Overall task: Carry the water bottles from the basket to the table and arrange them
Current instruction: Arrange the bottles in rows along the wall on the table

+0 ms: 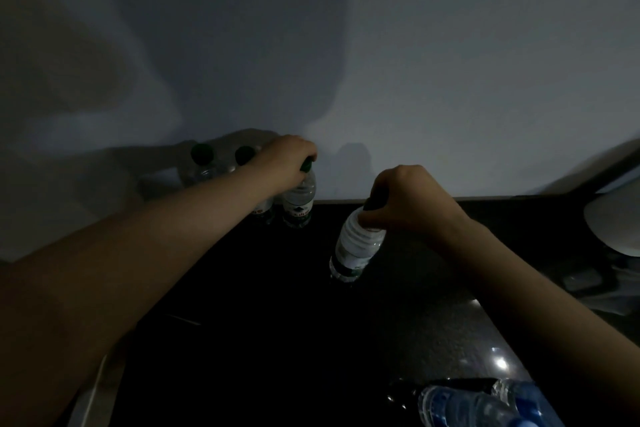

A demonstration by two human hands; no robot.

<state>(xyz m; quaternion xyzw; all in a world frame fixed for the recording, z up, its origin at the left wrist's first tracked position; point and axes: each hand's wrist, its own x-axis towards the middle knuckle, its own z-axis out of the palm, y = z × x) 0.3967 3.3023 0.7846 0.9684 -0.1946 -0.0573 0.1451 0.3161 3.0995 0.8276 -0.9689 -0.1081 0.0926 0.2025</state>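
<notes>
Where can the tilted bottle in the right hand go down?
Bare dark table lies between the right hand's bottle and the left hand's bottle, along the wall. Crowded at the far left by green-capped bottles, and near-right by blue bottles.

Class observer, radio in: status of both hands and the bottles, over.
Left hand gripping cap of upright bottle by the wall. Right hand holding tilted bottle by its neck above dark table. Path clear.

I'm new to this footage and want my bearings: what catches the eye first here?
Two bare forearms reach over a dark table. The right hand grips a tilted water bottle by its cap at centre; the left hand holds another bottle by its cap, among a row of green-capped bottles along the pale wall.
</notes>
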